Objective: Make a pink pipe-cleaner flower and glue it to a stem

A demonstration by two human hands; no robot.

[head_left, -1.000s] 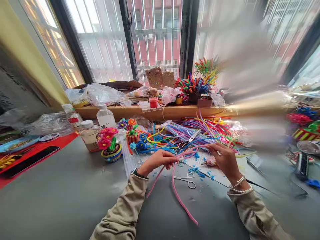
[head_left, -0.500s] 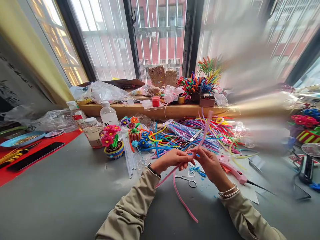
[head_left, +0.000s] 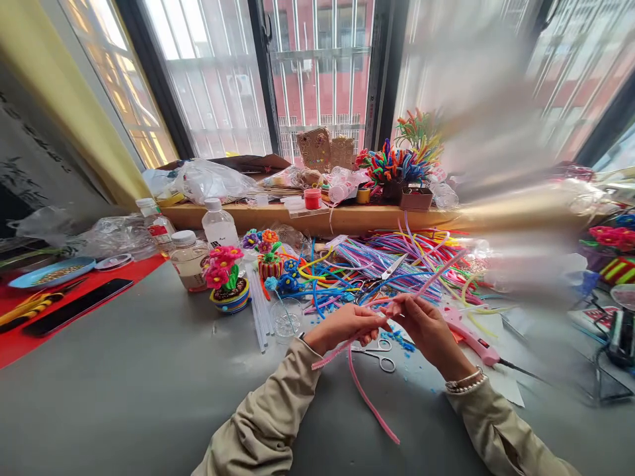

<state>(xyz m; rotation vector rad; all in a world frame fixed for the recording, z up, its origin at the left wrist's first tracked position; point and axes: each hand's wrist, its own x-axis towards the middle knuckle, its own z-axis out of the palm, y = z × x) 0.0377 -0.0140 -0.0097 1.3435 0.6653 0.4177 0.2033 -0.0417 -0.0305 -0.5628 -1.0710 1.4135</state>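
Note:
Pink pipe cleaners (head_left: 370,403) cross between my two hands above the grey table. My left hand (head_left: 344,327) pinches them near the crossing, where one fuzzy end sticks out under the wrist and a long tail curves down toward me. Fingers of my right hand (head_left: 421,327) are closed on the same pink stems, and one stem slants up and right past the knuckles. Exactly how the stems join is hidden by the fingertips. Just beneath the hands lie small scissors (head_left: 387,363) and blue fuzz scraps (head_left: 401,338).
A pink glue gun (head_left: 476,340) rests right of my right hand. Behind lie a heap of coloured pipe cleaners (head_left: 357,261) and larger scissors (head_left: 394,266). To the left stand a potted pink flower (head_left: 225,277), glue sticks (head_left: 260,311), a clear cup (head_left: 286,324) and bottles (head_left: 191,261).
The pink stem above my right hand has swung from nearly upright to slanting right. My right hand has shifted slightly rightward; both hands keep their hold. The view has moved a little.

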